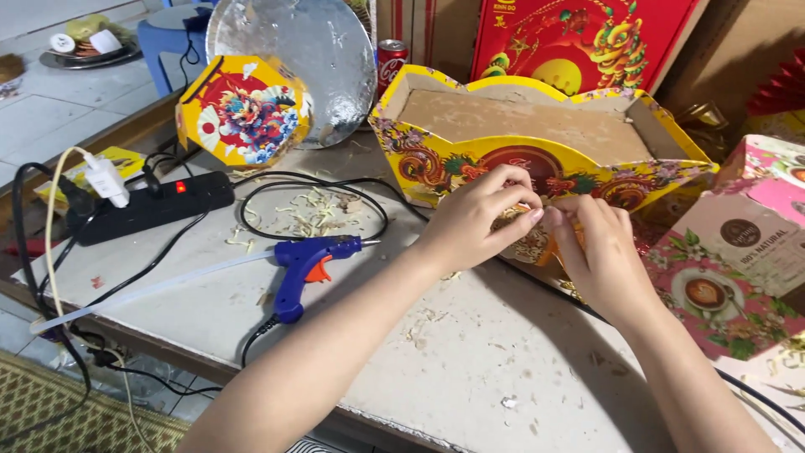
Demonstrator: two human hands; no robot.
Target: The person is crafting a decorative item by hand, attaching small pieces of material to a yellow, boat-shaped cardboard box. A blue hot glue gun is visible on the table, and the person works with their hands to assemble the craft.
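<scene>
Together, left hand [478, 218], right hand [597, 247], each grip pinched narrow, seemingly on yellow box [436, 164] front

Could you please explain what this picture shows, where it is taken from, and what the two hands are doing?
There is no machine here: the one picture comes from a camera worn on a person's head, looking down at their bare hands. The left hand and right hand meet at the front wall of a yellow patterned cardboard box, pinching something small there; what it is cannot be made out. On the worn work table lie a blue glue gun with a glue stick in it, a black power strip with cables, and paper scraps. A round foil board and a red drink can stand behind.
</scene>
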